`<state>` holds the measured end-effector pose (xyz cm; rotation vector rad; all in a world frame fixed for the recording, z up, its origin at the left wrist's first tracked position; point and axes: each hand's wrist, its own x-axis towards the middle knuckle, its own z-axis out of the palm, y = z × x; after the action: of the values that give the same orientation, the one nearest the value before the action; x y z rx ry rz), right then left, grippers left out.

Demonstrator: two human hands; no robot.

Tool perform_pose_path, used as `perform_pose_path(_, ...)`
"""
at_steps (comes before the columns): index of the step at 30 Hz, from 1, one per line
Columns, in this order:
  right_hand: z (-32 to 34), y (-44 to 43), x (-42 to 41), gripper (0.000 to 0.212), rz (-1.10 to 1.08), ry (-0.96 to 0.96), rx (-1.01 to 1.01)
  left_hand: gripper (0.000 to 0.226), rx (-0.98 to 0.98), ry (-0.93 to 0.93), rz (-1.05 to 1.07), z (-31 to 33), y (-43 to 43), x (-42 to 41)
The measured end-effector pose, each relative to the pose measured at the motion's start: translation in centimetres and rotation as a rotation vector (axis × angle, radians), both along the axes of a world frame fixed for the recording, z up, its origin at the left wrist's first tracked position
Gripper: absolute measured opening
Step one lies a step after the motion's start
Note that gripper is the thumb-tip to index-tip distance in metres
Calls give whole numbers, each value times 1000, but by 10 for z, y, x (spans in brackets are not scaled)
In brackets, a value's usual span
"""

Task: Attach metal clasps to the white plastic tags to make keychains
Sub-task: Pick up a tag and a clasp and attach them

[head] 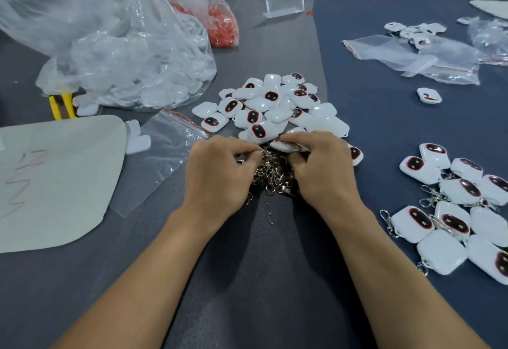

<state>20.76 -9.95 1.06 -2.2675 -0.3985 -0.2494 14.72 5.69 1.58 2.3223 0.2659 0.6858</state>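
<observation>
Frame centre: left hand [220,172] pinches shiny, tangled metal clasps [275,176]; right hand [321,167] grips a glossy, rounded white tag [283,145] above the matte grey worktop [275,266].

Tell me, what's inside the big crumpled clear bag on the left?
Through the clear bag a heap of white tags shows, blurred by its folds. Their printed faces and the heap's depth are hidden.
</observation>
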Motion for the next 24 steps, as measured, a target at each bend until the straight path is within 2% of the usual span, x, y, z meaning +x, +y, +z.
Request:
perform_pose_path(2,2,-3,-3,23,-60,-32,95,7,-19,3,12,2,2,0)
perform_pose_path(4,4,-4,-6,25,-96,-20,155,7,-49,10,17,3,1,-1)
perform_pose_path(6,5,-2,-11,27,-115,-45,131,6,-92,2,29,4,0,0)
perform_pose_path(8,4,0,-15,27,-103,-61,46,21,-131,-26,31,5,-1,1)
perform_pose_path(9,4,1,-16,33,-50,-28,19,29,-160,-33,31,4,-1,2)
perform_pose_path(11,5,1,-20,55,61,49,29,29,-240,-32,12,2,0,4)
perform_pose_path(12,7,1,-21,60,74,58,64,29,-276,-29,-10,1,1,5)
perform_pose_path(13,8,1,-22,58,66,45,106,31,-314,-29,-40,1,1,6)
perform_pose_path(18,11,7,-28,19,90,25,281,24,-504,-45,-147,6,0,6)
perform_pose_path(21,12,9,-26,19,80,103,394,19,-515,-48,-165,7,-1,3)
perform_pose_path(24,14,10,-25,22,87,200,510,11,-436,-77,-145,4,-1,4)
